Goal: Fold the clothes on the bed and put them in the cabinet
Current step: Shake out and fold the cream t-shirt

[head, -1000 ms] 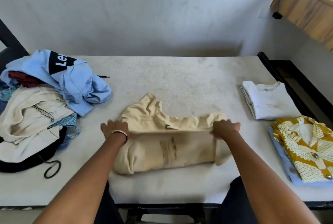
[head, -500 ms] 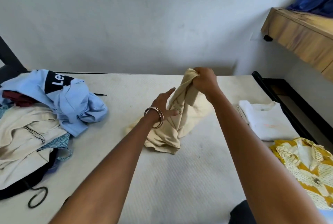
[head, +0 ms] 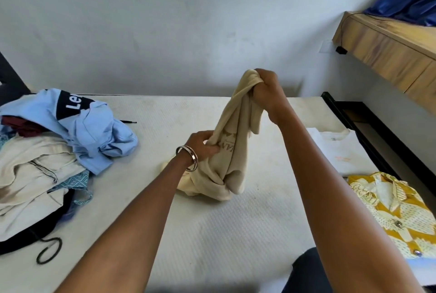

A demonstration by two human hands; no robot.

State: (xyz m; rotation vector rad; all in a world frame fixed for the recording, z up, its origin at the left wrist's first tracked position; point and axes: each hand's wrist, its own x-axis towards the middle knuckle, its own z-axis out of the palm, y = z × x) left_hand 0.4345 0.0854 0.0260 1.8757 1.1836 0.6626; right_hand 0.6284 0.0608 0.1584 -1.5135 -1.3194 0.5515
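- Up above the middle of the bed (head: 236,233), the right hand (head: 266,89) is a closed fist round the bunched top of the cream T-shirt (head: 233,151), which hangs down from it in a twisted column.
- Lower and to the left, the left hand (head: 203,144) pinches the shirt's side fold between thumb and curled fingers, beside the dark printed lettering; a metal bangle (head: 187,158) sits on that wrist.
- Only the shirt's bottom end touches the mattress — it lies crumpled in a small heap just below the left hand.
- Bare mattress runs in front of the heap down to the near edge, and behind it to the white wall (head: 165,33).
- Along the left edge sits the unfolded pile (head: 42,163): a light blue garment (head: 94,132) with a black panel on top, an off-white one below, something black with a cord loop nearest the near edge.
- By the right edge lie a folded white T-shirt (head: 339,151) and, nearer the camera, a folded yellow patterned shirt (head: 389,212) — both well apart from the held shirt.
- Beyond them the bed's black frame (head: 349,122) marks the right border.
- High on the right, a wooden cabinet (head: 387,52) juts from the wall, with blue cloth (head: 410,2) lying on top of it.
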